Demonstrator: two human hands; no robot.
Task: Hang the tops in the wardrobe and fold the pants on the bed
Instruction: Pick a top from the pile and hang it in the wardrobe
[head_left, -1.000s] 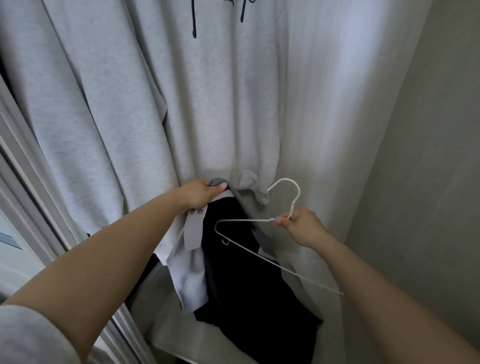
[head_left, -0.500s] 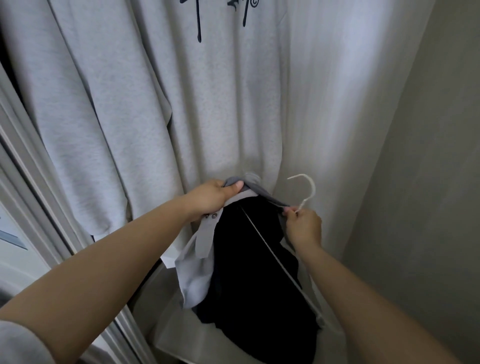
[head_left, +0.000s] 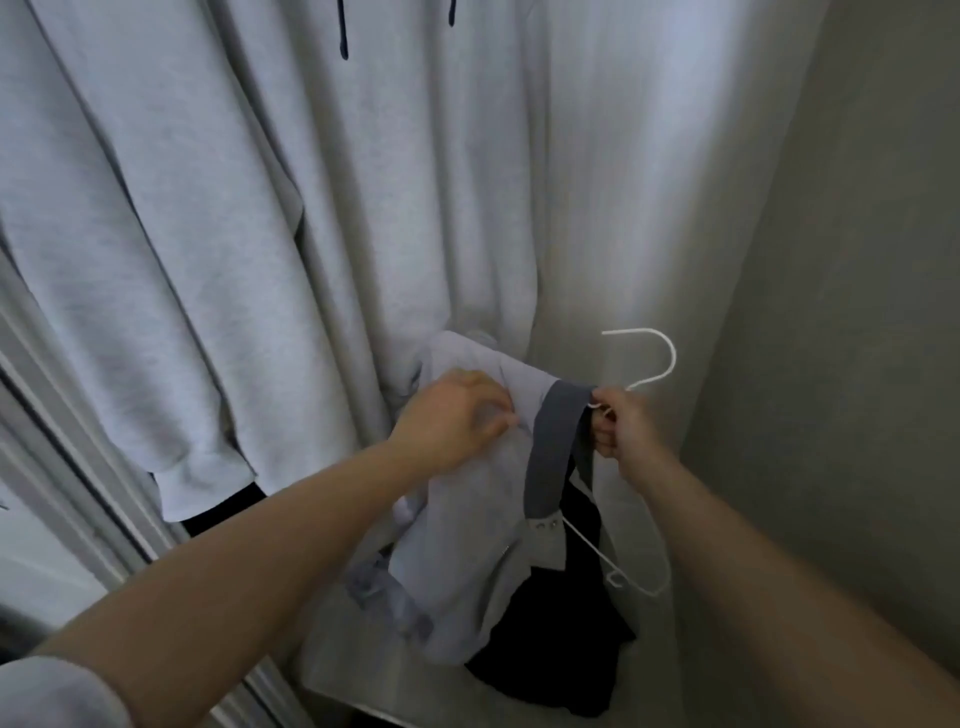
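The top (head_left: 467, 545) is a light grey garment with a darker grey band at the neck and a black part that hangs below. It is held up in the air, inside the open wardrobe (head_left: 857, 312), low in front of the clothes that hang there already. Small metal snaps show at the lower end of the dark band.

A white wire hanger (head_left: 644, 364) is partly inside the top — its hook stands free above the neck band and curves to the left, and one shoulder end comes out at the lower right, beside the black cloth.

The right hand (head_left: 621, 428) has its fingers curled tight around the neck of the hanger, just under the hook, and it touches the dark band there. The left hand (head_left: 457, 415) pinches the light grey cloth near the shoulder, its fingers bent on the fabric. The two hands are near each other, with the band between them.

Inside the wardrobe a large grey hoodie (head_left: 208, 234) hangs at the left, with two dark cord ends at the top, and its cuffed sleeve reaches down beside the left forearm. To the right of it hangs pale white cloth (head_left: 649, 182) in long folds. The plain side wall of the wardrobe closes the space on the right; at the left edge a pale door frame (head_left: 62, 467) runs diagonally.
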